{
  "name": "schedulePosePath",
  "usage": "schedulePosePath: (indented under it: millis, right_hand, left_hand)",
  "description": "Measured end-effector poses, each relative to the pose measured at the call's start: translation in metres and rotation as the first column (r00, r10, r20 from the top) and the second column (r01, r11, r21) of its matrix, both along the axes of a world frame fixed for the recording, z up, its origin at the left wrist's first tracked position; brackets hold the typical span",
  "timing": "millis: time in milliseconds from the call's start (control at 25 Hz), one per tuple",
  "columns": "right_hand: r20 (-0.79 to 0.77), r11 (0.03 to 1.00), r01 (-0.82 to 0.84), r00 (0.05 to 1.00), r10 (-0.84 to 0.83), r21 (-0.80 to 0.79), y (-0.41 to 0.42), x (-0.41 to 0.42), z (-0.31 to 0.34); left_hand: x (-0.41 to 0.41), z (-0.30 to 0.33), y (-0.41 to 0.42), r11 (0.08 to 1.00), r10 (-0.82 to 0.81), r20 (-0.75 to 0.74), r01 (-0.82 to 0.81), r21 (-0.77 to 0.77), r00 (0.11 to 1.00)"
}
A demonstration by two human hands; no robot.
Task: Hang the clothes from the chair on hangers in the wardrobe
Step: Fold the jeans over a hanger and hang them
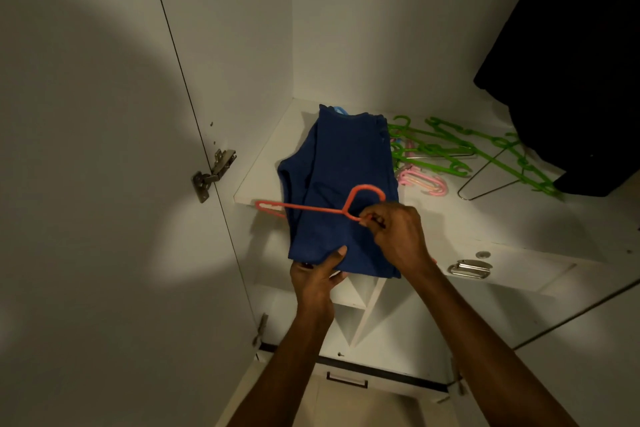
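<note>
A folded dark blue garment (343,184) lies on the white wardrobe shelf (502,218), its near end hanging past the shelf's front edge. An orange plastic hanger (311,207) lies across it, hook upward. My right hand (398,236) pinches the hanger near the base of its hook, fingers curled. My left hand (320,276) grips the garment's near edge from below, thumb on top of the cloth.
Several green hangers (467,152), pink hangers (420,180) and a wire hanger (485,180) lie on the shelf to the right. Dark clothing (581,62) hangs at the upper right. The open wardrobe door (104,149) stands left, with a hinge (213,173). A drawer handle (471,269) sits below the shelf.
</note>
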State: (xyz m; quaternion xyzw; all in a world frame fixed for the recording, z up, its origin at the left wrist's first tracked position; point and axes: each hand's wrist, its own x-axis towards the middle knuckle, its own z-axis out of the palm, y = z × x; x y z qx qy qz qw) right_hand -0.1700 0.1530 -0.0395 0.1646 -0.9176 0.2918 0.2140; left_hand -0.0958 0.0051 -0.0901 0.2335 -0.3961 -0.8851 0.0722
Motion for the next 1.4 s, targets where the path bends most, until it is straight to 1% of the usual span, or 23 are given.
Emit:
schedulePosePath:
  millis: [120, 240, 320, 440, 520, 600, 680, 760, 840, 960, 1080, 1240, 1320, 1400]
  right_hand:
    - [-0.045, 1.000, -0.014, 0.999, 0.015, 0.019, -0.002, -0.021, 0.020]
    - [-0.008, 1.000, -0.009, 1.000, 0.009, 0.007, -0.002, -0.050, 0.035]
    - [0.006, 0.999, -0.034, 0.999, 0.034, -0.003, -0.003, -0.070, 0.045]
    - [-0.012, 0.998, -0.068, 0.998, 0.068, 0.002, -0.009, -0.090, 0.056]
    - [0.011, 0.994, -0.072, 0.997, 0.074, -0.084, -0.008, -0.105, 0.058]
    - [0.091, 0.974, -0.095, 0.989, 0.116, -0.207, -0.006, -0.117, 0.058]
    - [0.096, 0.953, -0.113, 0.985, 0.145, -0.281, -0.005, -0.127, 0.054]
    - [0.069, 0.941, -0.139, 0.983, 0.168, -0.309, -0.006, -0.137, 0.052]
    - [0.078, 0.925, -0.169, 0.975, 0.207, -0.342, -0.006, -0.151, 0.051]
    - [0.069, 0.924, -0.182, 0.974, 0.217, -0.336, -0.009, -0.172, 0.053]
    - [0.036, 0.913, -0.193, 0.975, 0.220, -0.359, -0.006, -0.199, 0.055]
    - [0.027, 0.907, -0.199, 0.974, 0.224, -0.371, -0.001, -0.241, 0.055]
    - [0.035, 0.901, -0.240, 0.962, 0.271, -0.361, -0.002, -0.250, 0.056]
    - [0.032, 0.884, -0.298, 0.943, 0.331, -0.361, -0.003, -0.257, 0.060]
  left_hand:
    - [0.000, 0.019, -0.005, 0.998, -0.028, -0.050, 0.025, -0.054, 0.998]
    - [-0.005, 0.034, -0.010, 0.992, -0.078, -0.098, 0.067, -0.105, 0.992]
    - [-0.006, 0.042, -0.014, 0.987, -0.114, -0.114, 0.100, -0.123, 0.987]
    - [-0.007, 0.049, -0.020, 0.984, -0.138, -0.124, 0.121, -0.134, 0.983]
    - [-0.007, 0.055, -0.024, 0.981, -0.160, -0.149, 0.140, -0.135, 0.976]
    - [-0.007, 0.061, -0.027, 0.974, -0.198, -0.181, 0.172, -0.151, 0.963]
    - [-0.008, 0.067, -0.029, 0.968, -0.221, -0.196, 0.190, -0.163, 0.955]
    - [-0.012, 0.072, -0.030, 0.964, -0.239, -0.218, 0.203, -0.174, 0.946]
    - [-0.017, 0.075, -0.030, 0.958, -0.251, -0.230, 0.207, -0.197, 0.940]
    - [-0.025, 0.080, -0.030, 0.951, -0.261, -0.246, 0.205, -0.230, 0.933]
    - [-0.031, 0.085, -0.035, 0.940, -0.242, -0.267, 0.158, -0.301, 0.933]
    - [-0.046, 0.077, -0.037, 0.930, -0.238, -0.228, 0.153, -0.335, 0.944]
    - [-0.052, 0.067, -0.039, 0.920, -0.229, -0.171, 0.155, -0.360, 0.958]
    - [-0.053, 0.048, -0.045, 0.900, -0.237, -0.081, 0.187, -0.395, 0.968]
